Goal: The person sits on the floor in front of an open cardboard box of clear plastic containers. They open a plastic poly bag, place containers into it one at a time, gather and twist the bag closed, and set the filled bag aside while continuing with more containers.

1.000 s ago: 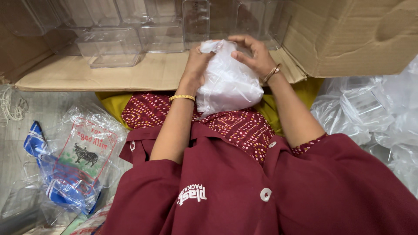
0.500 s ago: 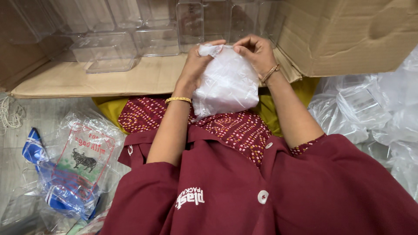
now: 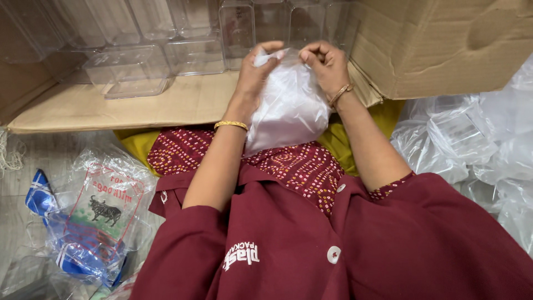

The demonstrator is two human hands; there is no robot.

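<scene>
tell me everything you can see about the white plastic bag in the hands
The plastic bag is thin, milky white and crinkled, bulging as if filled; what is inside cannot be seen. It hangs upright over the lap, in front of the cardboard box. The left hand and right hand pinch its gathered top from either side.

A flattened cardboard sheet (image 3: 183,103) lies on the floor (image 3: 16,194), carrying clear plastic containers (image 3: 130,69) along its far edge. Printed plastic bags (image 3: 94,216) lie on the floor's left, crumpled clear bags (image 3: 472,144) at right.

Left hand (image 3: 256,69), right hand (image 3: 327,61) pinch translucent plastic bag (image 3: 288,108) top.
</scene>
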